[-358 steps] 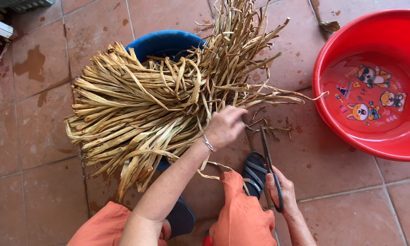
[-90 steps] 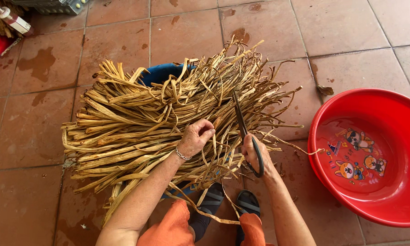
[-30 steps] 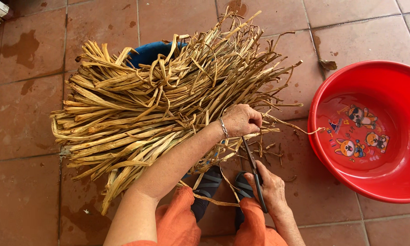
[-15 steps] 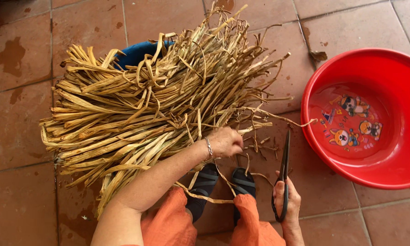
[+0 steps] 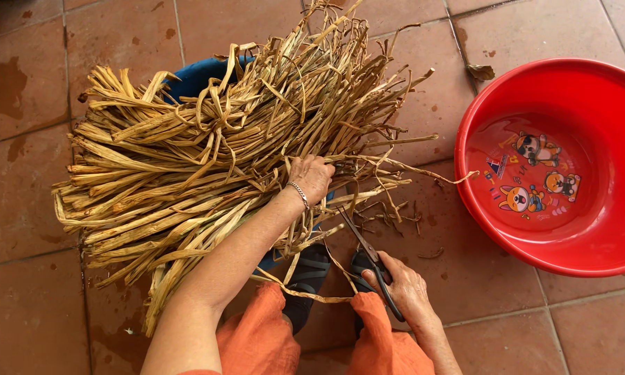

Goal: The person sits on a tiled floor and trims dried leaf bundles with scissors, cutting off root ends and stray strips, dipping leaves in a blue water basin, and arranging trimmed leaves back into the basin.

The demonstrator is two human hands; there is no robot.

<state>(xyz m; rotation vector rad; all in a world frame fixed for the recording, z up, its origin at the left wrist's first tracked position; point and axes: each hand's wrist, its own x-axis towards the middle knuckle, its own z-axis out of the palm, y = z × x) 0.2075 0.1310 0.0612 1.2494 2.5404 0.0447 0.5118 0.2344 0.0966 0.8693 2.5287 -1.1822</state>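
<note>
Dry yellow leaves [image 5: 208, 167] lie bundled over a blue tub [image 5: 201, 75], beside the red basin [image 5: 569, 167]. Left hand [image 5: 312, 178] stays closed on their stalk ends. Right hand [image 5: 403, 288], half a second ago held aside, has swung its clasped scissors [image 5: 368, 257] back toward them, blades parted.

Big bundle of dried straw-coloured leaf strips [image 5: 208, 160], flat and ribbon-like, some curled or knotted, lying across a blue tub centre-left. Thick cut ends fan out to the left and near-left; thinner tangled tips point far and right, a few loose strands trailing right toward the floor. A couple of long strips hang down near, looping in front of the knees. Scissors [image 5: 371, 262], dark blades and dark handles, sit near-centre right of the bundle, blades angled up-left toward the trailing strands, tips just beside them, slightly apart.
</note>
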